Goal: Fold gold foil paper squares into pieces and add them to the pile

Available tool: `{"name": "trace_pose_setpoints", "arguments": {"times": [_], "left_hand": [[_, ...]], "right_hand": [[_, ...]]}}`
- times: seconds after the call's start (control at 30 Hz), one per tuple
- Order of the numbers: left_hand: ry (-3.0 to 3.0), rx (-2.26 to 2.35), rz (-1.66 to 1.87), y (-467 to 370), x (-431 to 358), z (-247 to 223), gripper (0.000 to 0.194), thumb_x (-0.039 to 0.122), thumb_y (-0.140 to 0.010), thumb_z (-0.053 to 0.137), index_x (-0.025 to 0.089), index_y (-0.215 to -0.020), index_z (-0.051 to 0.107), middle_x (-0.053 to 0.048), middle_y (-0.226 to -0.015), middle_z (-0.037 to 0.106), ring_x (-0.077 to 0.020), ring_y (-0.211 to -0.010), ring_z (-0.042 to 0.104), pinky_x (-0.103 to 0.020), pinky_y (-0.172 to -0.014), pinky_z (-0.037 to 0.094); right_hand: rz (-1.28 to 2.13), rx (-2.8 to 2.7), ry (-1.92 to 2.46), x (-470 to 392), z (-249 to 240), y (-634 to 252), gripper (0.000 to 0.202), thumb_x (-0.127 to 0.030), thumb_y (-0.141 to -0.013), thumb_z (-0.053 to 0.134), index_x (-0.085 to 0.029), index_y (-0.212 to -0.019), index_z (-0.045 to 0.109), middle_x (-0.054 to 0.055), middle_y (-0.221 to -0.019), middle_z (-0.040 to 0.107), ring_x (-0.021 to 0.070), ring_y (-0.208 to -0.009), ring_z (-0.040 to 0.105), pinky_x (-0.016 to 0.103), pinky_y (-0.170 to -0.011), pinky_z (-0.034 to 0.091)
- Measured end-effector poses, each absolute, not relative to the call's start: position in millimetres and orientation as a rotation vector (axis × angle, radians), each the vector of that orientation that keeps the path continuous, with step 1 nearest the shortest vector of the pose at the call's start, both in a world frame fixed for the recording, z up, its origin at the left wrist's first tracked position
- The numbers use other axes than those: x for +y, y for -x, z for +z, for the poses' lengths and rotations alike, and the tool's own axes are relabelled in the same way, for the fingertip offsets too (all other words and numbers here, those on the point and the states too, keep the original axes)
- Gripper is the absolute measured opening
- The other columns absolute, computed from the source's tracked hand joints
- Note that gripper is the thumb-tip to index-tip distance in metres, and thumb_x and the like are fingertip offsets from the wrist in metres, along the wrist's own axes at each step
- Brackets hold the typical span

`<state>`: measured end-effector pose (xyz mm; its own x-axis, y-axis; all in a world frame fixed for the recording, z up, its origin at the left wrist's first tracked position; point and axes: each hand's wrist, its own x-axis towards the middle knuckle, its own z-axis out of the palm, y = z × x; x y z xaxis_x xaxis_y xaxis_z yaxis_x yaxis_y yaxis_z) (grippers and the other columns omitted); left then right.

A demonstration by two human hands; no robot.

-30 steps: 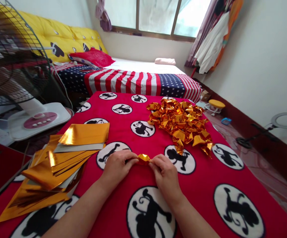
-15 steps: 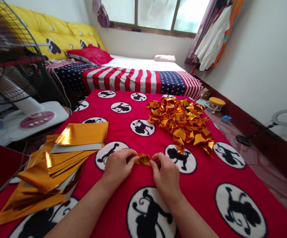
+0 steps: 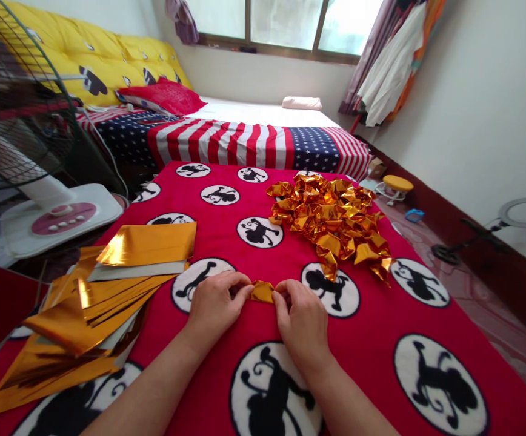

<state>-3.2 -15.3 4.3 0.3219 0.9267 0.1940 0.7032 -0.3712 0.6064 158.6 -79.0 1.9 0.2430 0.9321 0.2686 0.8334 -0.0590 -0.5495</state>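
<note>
Foil piece (image 3: 262, 291): held low over the red cloth (image 3: 358, 357), between both hands, perhaps so it is steadied.
Left hand (image 3: 217, 303): left end pinched by thumb and forefinger.
Right hand (image 3: 303, 315): right end pinched likewise.
Foil sheets (image 3: 149, 243): stacked left, seemingly within reach.
Folded pieces (image 3: 329, 212): heaped far right.

The left hand (image 3: 217, 306) and right hand (image 3: 302, 318) pinch opposite ends of the small gold foil piece (image 3: 262, 291) between their fingers. Relative to this piece, the heap of folded gold foil (image 3: 331, 215) lies beyond and right, and the stacked foil sheets (image 3: 94, 303) lie left, all on the red monkey-print cloth (image 3: 358, 363).
</note>
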Motion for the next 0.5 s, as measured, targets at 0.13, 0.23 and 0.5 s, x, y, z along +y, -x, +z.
{"name": "trace_pose_setpoints", "arguments": {"times": [0.13,0.23,0.5], "left_hand": [[-2.156,1.418,0.742,4.1,-13.6,2.8,0.011,0.029,-0.081,0.061,0.024,-0.08,0.071,0.002,-0.076,0.071,-0.014,-0.068,0.063,-0.025,-0.063,0.041],[-2.136,1.407,0.739,4.3,-13.9,2.6,0.013,0.029,-0.082,0.06,0.024,-0.079,0.071,0.002,-0.077,0.072,-0.014,-0.069,0.063,-0.025,-0.064,0.042],[-2.175,1.489,0.725,0.1,-16.4,7.0,0.016,0.031,-0.083,0.058,0.024,-0.078,0.072,0.0,-0.076,0.072,-0.0153,-0.069,0.062,-0.025,-0.063,0.041]], "right_hand": [[0.238,-1.567,1.919,-76.7,2.2,-157.9,0.014,-0.029,-0.089,0.057,-0.022,-0.076,0.06,-0.001,-0.074,0.064,0.0164,-0.071,0.055,0.027,-0.067,0.032],[0.229,-1.565,1.93,-75.1,1.4,-157.4,0.018,-0.031,-0.091,0.054,-0.023,-0.077,0.061,-0.001,-0.074,0.064,0.0157,-0.069,0.054,0.026,-0.065,0.031],[0.155,-1.629,1.986,-72.9,3.3,-156.2,0.021,-0.029,-0.093,0.05,-0.022,-0.076,0.06,-0.001,-0.072,0.062,0.0152,-0.069,0.052,0.027,-0.066,0.028]]}}
